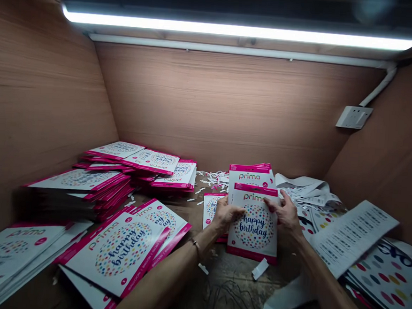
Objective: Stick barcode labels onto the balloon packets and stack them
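A flat white and pink balloon packet (252, 245), printed "prima" and "happy birthday", stands nearly upright in front of me. My left hand (227, 213) grips its left edge, thumb lying across the front. At the upper right edge, my right hand (286, 213) is closed on the same packet, its thumb and a finger near the printed name. Right behind it a similar packet (238, 175) leans in a small upright group. Another packet (209, 206) lies partly hidden behind my left hand.
Stacks of matching packets (80, 179) fill the left side, with more packets (125, 247) nearer me. On the right lie a barcode label sheet (357, 235), crumpled backing paper (309, 187) and dotted sheets (391, 275). Paper scraps (213, 178) and dark threads (231, 300) litter the table. Wooden walls enclose it.
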A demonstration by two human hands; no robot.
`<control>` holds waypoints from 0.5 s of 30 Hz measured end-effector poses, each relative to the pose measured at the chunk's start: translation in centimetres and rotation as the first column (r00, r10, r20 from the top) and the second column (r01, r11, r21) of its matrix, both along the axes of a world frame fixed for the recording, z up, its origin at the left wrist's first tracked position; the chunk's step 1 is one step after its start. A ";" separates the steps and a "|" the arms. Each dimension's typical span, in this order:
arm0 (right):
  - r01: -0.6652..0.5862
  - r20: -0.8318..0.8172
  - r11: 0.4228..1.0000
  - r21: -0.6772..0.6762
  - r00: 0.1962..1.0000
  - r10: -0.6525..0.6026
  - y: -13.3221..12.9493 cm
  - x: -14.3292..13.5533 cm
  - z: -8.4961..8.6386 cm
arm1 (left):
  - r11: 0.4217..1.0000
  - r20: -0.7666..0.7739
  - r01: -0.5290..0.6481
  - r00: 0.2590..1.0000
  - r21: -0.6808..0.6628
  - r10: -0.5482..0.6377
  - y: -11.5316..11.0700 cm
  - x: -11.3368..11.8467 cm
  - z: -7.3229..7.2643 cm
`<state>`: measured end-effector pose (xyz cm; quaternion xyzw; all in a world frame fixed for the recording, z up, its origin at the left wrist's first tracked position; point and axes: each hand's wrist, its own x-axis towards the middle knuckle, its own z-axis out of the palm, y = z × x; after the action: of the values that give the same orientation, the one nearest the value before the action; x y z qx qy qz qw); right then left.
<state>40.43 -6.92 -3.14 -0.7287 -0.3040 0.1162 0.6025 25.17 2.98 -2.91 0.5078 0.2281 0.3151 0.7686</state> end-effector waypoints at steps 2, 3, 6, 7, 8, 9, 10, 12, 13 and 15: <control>-0.106 -0.018 0.987 0.117 0.994 0.109 -2.4 -2.3 1.4 | 0.999 0.091 -0.018 0.996 0.037 0.015 -1.5 -3.0 1.3; -0.172 -0.024 0.971 0.166 0.984 0.178 -3.6 -3.7 1.9 | 0.998 0.127 -0.026 0.992 0.054 0.019 -2.3 -4.6 1.8; -0.302 -0.078 0.932 0.200 0.943 0.323 -6.9 -8.0 1.8 | 0.995 0.190 -0.053 0.981 0.088 0.036 -4.5 -9.1 2.2; -0.321 -0.104 0.927 0.193 0.933 0.345 -7.7 -9.2 1.4 | 0.993 0.186 -0.066 0.981 0.097 0.047 -5.1 -10.4 2.0; -0.338 -0.127 0.925 0.177 0.924 0.362 -8.3 -10.3 0.8 | 0.991 0.171 -0.078 0.984 0.105 0.059 -5.7 -11.5 1.7; -0.360 -0.143 0.920 0.155 0.913 0.382 -8.7 -11.3 0.1 | 0.990 0.150 -0.087 0.986 0.112 0.070 -6.3 -12.5 1.4; -0.387 -0.148 0.913 0.126 0.903 0.403 -8.9 -12.0 -0.6 | 0.989 0.127 -0.091 0.989 0.117 0.075 -6.8 -13.3 1.0; -0.439 -0.132 0.897 0.056 0.887 0.443 -9.1 -13.0 -1.7 | 0.991 0.087 -0.082 0.994 0.108 0.072 -7.5 -14.5 0.5; -0.460 -0.118 0.888 0.026 0.880 0.459 -9.0 -13.2 -2.0 | 0.992 0.064 -0.075 0.996 0.103 0.069 -7.8 -14.8 0.4; -0.468 -0.079 0.883 -0.029 0.882 0.465 -8.9 -13.5 -2.2 | 0.989 0.018 -0.085 0.996 0.123 0.084 -8.2 -15.3 0.4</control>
<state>26.90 -15.79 -5.33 -0.6439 -0.4463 0.2900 0.5496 9.85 -5.23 -2.56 0.5424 0.2243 0.3642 0.7231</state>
